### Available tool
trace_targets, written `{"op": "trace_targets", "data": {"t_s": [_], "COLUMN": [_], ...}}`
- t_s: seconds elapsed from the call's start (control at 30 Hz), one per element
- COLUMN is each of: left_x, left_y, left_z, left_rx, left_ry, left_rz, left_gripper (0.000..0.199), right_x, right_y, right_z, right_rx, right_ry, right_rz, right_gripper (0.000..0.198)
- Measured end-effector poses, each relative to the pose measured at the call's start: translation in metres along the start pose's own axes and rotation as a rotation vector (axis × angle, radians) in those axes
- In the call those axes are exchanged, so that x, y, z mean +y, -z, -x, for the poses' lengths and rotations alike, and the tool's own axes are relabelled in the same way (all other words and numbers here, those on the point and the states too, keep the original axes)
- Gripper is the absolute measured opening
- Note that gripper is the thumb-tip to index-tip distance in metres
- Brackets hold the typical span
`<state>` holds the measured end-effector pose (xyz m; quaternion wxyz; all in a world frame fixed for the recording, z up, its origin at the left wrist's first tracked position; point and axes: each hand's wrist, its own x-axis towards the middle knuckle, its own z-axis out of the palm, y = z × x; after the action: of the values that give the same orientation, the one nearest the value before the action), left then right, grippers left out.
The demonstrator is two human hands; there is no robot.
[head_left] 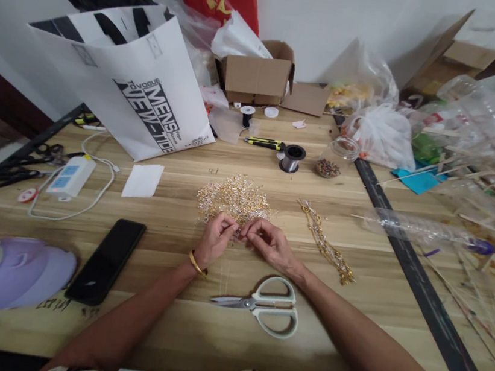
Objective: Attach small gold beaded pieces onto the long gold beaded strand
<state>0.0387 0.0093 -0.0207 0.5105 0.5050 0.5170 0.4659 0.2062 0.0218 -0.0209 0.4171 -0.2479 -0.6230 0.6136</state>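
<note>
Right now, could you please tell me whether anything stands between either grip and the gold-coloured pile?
Nothing visible does: the left grip and right grip are at the near edge of the pile; the scissors lie on the near side, out of the way.

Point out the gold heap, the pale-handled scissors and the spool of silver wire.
Gold heap (234, 197): head view, middle of the loose pile.
Pale-handled scissors (252, 303): head view, at the pivot.
Spool of silver wire (290, 162): head view, on the wound wire.
</note>
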Motion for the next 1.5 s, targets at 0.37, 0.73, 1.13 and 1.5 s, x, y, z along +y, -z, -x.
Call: {"op": "trace_targets", "data": {"t_s": [0.37,0.73,1.13,1.5], "left_x": [0.001,0.008,0.003,0.007], "left_y": [-0.003,-0.003,0.001,0.001], "left_z": [0.003,0.004,0.005,0.007], "left_rx": [0.009,-0.018,-0.083,-0.086], "left_ry": [-0.118,-0.062,-0.004,-0.021], "left_rz": [-0.053,0.006,0.043,0.009], "left_gripper": [0.017,0.022,0.026,0.026], "right_x": [-0.008,-0.004,-0.001,-0.004], "right_y": [0.004,0.013,0.016,0.013], "right_z": [-0.002,-0.004,-0.003,-0.001], "right_rx": [-0.01,0.006,0.072,0.071], "right_ry": [-0.123,-0.086,-0.07,-0.071], "right_rz": [-0.015,0.061,0.093,0.022], "right_gripper": [0.032,0.033,0.03,0.033]}}
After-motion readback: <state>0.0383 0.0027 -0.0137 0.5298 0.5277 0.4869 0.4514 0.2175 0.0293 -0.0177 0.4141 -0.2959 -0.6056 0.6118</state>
